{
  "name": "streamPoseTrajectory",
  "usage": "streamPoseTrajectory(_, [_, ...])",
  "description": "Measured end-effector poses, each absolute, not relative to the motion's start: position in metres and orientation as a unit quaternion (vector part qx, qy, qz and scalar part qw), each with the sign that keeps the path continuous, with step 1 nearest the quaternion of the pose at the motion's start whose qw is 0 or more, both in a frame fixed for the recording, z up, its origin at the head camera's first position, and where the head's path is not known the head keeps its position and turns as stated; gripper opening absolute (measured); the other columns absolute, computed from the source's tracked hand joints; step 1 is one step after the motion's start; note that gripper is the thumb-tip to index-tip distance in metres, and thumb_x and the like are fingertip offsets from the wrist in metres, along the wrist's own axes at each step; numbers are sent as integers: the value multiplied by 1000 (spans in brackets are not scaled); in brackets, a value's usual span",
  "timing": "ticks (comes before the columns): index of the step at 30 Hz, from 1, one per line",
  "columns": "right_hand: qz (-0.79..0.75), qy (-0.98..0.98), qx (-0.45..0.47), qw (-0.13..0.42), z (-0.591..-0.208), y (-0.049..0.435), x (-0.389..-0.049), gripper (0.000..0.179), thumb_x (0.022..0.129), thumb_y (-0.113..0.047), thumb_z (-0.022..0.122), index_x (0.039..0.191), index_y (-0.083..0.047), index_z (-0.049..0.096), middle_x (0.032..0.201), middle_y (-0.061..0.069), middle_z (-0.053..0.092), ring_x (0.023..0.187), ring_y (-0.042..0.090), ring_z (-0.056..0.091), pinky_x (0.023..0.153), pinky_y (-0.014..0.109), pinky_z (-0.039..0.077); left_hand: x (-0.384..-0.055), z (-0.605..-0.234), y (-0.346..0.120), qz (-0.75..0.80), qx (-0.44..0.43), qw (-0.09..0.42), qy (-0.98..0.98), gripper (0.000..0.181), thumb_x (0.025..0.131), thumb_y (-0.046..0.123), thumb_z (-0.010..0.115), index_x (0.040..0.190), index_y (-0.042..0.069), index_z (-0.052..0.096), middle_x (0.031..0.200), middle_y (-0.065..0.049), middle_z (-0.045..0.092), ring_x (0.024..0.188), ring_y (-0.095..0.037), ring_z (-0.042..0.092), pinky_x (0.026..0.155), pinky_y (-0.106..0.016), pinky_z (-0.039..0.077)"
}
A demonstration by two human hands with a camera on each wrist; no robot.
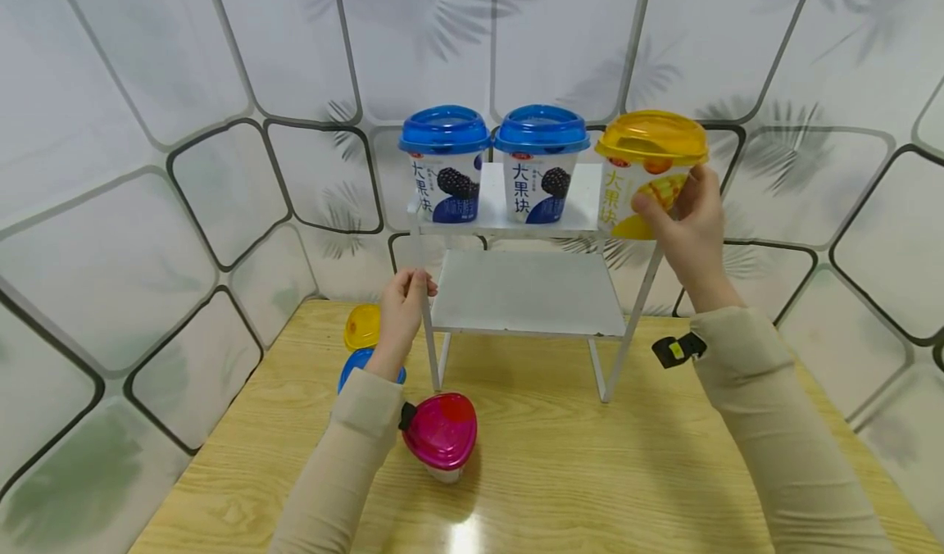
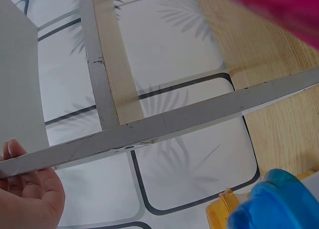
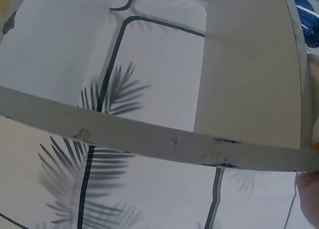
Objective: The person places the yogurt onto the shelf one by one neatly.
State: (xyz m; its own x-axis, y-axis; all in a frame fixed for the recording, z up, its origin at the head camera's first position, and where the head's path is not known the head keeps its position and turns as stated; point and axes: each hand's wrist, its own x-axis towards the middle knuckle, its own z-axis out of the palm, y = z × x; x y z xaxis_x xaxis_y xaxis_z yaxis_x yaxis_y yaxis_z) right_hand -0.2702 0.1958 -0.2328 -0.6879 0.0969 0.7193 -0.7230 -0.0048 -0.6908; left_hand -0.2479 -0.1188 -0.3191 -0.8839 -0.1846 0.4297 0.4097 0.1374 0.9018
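Observation:
My right hand (image 1: pixel 689 230) holds a yogurt cup with a yellow lid (image 1: pixel 652 138) by its right side, thumb on the front, at the right end of the rack's top shelf (image 1: pixel 490 183). To its left, two blackberry yogurt cups with blue lids stand upright on that shelf, a middle one (image 1: pixel 541 161) and a left one (image 1: pixel 445 162). My left hand (image 1: pixel 404 304) grips the left front leg of the white two-tier rack; in the left wrist view its fingers (image 2: pixel 35 185) curl round the leg (image 2: pixel 164 120). Only a bit of the right hand (image 3: pixel 310 201) shows in the right wrist view.
A cup with a pink lid (image 1: pixel 442 431) stands on the wooden table (image 1: pixel 560 472) before the rack. Left of the rack are a yellow-lidded cup (image 1: pixel 362 326) and a blue-lidded one (image 1: pixel 357 365), partly behind my left arm. The lower shelf (image 1: pixel 527 292) is bare; patterned cloth walls surround the table.

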Motion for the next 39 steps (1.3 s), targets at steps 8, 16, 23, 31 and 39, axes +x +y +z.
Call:
streamPoseTrajectory(8, [689,-626,252,263,-231,199,-275,55,80,-5,64,126,-8,35,114,12,49,101,22,49,82,20,43,-252,-322,-120,-648,-70,222,-726,28,94,10,40,91,-15,52,83,-24,57,76,-27,55,78,-38,46])
streamPoseTrajectory(16, [685,-645,234,245,-227,201,-276,54,81,-9,63,127,-9,34,114,10,49,101,20,48,82,19,42,-269,-338,-126,-648,-73,229,-722,31,94,17,42,90,-10,55,81,-18,59,72,-17,56,76,-36,47])
streamPoseTrajectory(23, [669,-668,218,243,-226,200,-279,55,82,-12,63,128,-9,33,116,8,47,104,20,45,84,17,40,-270,-341,-126,-648,-76,233,-721,30,94,18,42,88,-8,55,80,-16,58,71,-16,55,77,-42,47])
streamPoseTrajectory(31, [666,-676,217,231,-228,201,-281,56,84,-13,61,130,-8,30,116,7,45,106,20,43,85,17,39,-269,-340,-126,-653,-73,225,-719,29,94,18,42,89,-7,55,82,-19,58,72,-16,54,78,-40,46])
streamPoseTrajectory(39, [678,-645,251,250,-236,203,-279,58,82,-7,60,132,-6,30,126,11,41,115,21,38,92,20,35,-255,-326,-122,-650,-70,215,-725,28,95,12,40,92,-13,53,84,-24,57,77,-26,54,74,-28,45])
